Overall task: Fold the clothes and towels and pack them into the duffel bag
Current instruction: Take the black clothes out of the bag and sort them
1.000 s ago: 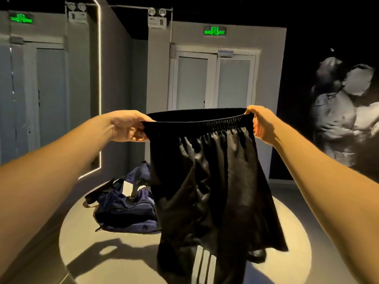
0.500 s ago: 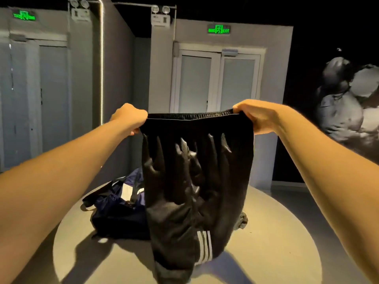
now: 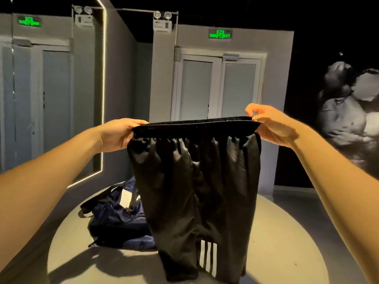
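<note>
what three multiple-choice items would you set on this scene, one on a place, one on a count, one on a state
1. Where is the duffel bag?
A. on the round platform, partly hidden behind the shorts
B. hanging on a door
C. slung over a shoulder

2. How many white stripes show on the shorts?
A. one
B. three
C. five

3. How are the shorts held?
A. folded flat on the platform
B. hanging full length from the waistband, with the left hand and right hand each holding an end
C. bunched in one fist

Answers:
1 A, the bag rests on the platform, to the left of the hanging cloth.
2 B, three white bars show near the hem.
3 B, both hands hold the stretched waistband and the legs hang down unfolded.
</note>
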`<act>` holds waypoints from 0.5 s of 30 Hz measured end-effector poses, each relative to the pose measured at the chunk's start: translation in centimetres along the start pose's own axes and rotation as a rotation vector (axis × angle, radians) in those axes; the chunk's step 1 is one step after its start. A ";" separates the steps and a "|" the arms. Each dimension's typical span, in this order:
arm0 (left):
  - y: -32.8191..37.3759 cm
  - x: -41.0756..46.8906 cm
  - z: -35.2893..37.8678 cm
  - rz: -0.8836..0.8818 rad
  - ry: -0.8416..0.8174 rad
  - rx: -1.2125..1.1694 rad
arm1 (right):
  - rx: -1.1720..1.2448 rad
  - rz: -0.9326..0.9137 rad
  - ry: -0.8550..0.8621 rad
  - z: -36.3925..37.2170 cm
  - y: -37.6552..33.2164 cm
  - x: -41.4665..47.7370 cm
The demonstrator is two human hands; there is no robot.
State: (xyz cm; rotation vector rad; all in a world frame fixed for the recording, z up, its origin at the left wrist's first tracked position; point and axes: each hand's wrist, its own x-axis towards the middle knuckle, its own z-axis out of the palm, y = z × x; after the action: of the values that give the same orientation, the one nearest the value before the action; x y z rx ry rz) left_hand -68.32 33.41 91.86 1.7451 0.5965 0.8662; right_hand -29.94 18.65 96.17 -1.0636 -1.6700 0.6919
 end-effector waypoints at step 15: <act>0.0 0.2 1.5 0.040 -0.065 0.343 | -0.012 0.205 0.095 4.0 1.6 -0.1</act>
State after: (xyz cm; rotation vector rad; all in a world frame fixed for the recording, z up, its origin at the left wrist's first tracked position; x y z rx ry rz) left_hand -66.99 32.71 91.61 2.0917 0.6996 0.7634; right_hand -33.15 19.45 93.49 -1.2689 -1.4992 0.7517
